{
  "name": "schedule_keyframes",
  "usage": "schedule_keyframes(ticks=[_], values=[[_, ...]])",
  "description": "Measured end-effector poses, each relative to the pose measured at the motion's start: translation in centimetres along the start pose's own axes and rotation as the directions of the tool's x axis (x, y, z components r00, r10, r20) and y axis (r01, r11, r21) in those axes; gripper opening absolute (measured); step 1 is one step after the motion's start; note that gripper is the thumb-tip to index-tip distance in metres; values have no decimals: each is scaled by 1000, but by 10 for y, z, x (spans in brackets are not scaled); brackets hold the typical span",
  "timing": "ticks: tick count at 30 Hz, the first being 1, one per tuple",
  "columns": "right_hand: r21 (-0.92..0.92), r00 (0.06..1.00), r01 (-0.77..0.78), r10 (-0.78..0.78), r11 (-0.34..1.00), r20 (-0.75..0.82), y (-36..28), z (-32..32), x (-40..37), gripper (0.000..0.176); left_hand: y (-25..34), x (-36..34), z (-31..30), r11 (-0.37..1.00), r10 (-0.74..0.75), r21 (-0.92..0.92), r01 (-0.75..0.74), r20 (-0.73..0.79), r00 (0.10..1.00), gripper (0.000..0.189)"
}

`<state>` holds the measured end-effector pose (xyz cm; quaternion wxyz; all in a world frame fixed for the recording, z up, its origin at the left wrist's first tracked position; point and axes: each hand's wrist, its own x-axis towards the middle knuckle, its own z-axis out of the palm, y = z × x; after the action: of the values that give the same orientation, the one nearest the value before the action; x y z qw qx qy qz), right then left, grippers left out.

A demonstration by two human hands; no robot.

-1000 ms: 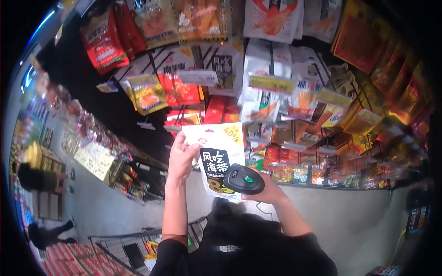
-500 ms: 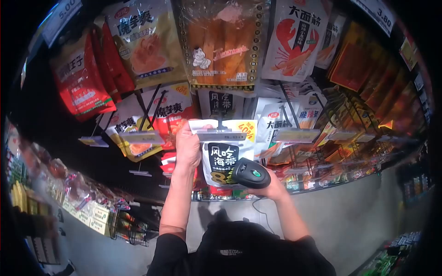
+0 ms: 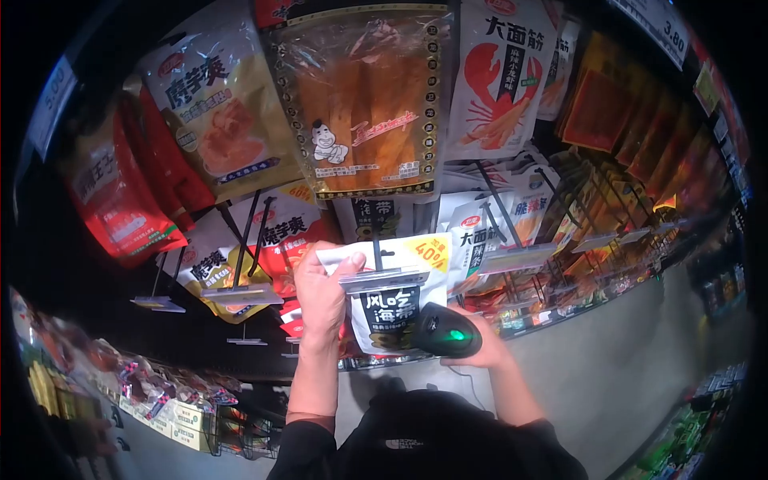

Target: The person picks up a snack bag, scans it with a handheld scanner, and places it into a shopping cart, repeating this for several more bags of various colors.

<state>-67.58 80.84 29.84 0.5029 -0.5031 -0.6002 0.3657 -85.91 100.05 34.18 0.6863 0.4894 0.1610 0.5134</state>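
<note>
My left hand (image 3: 322,292) pinches the upper left edge of a white snack packet (image 3: 436,292) with black and yellow print. The packet hangs at a hook, and a price tag holder (image 3: 384,280) crosses its upper part. My right hand (image 3: 480,340) is wrapped round a black handheld scanner (image 3: 448,331) with a lit green light. The scanner lies over the packet's lower right corner; most of my right fingers are hidden beneath it.
Above hang a large brown snack pack (image 3: 368,104), a white lobster-print pack (image 3: 502,80) and red packs (image 3: 120,192). More hooks with tag holders (image 3: 236,294) stick out on both sides. Grey floor (image 3: 592,368) shows below; a cable trails from the scanner.
The view has shifted, so shelf, packet and both hands appear lower. The scanner's green light looks brighter. My left thumb now shows over the packet's top edge by the tag holder.
</note>
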Motion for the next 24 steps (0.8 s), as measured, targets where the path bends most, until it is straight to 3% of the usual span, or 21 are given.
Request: schedule_keyframes(ticks=[2,3,4,7,9,12,15,17,18,19,20,21,22,24], values=[[-26,999,-36,36,999,-12,6,-2,6,77,-5,10,5,998,-60,36,60,-13,998,17],[-84,998,58,-61,995,-29,11,-3,8,81,-8,13,4,998,-49,42,50,-24,999,20],[-83,998,56,-59,995,-36,12,-4,8,81,-8,15,4,998,-54,43,55,-18,998,20],[-25,998,-62,61,998,-24,11,-3,7,85,-9,13,1,993,-36,108,40,-41,999,23],[-147,993,-115,111,982,-38,9,-2,5,89,-16,12,-6,991,-4,135,11,-52,999,23],[-153,983,-183,181,971,-26,9,-1,6,93,-22,12,-10,990,13,144,-4,-64,998,26],[-104,991,-130,126,986,-46,16,1,10,94,-23,16,-3,992,36,128,-19,-129,991,26],[-44,981,-170,165,984,-102,18,4,11,92,-27,29,-1,957,174,250,-147,-90,981,16],[14,968,-199,199,980,-154,20,4,12,90,-29,36,0,957,172,249,-146,-85,981,16],[-68,989,-49,38,996,-142,22,0,14,84,-32,44,1,919,225,351,-178,-98,969,12],[-71,988,-49,38,996,-149,21,-1,12,84,-37,53,1,871,278,448,-204,-104,955,12],[-66,980,-37,23,997,-197,19,-1,8,82,-47,64,-6,712,432,627,-316,-36,901,20],[-62,969,-27,11,998,-246,16,-1,2,79,-55,75,-14,718,425,621,-316,-31,905,20],[-40,959,-70,56,997,-277,10,-1,-10,78,-68,96,-21,372,502,849,-374,155,851,21]])
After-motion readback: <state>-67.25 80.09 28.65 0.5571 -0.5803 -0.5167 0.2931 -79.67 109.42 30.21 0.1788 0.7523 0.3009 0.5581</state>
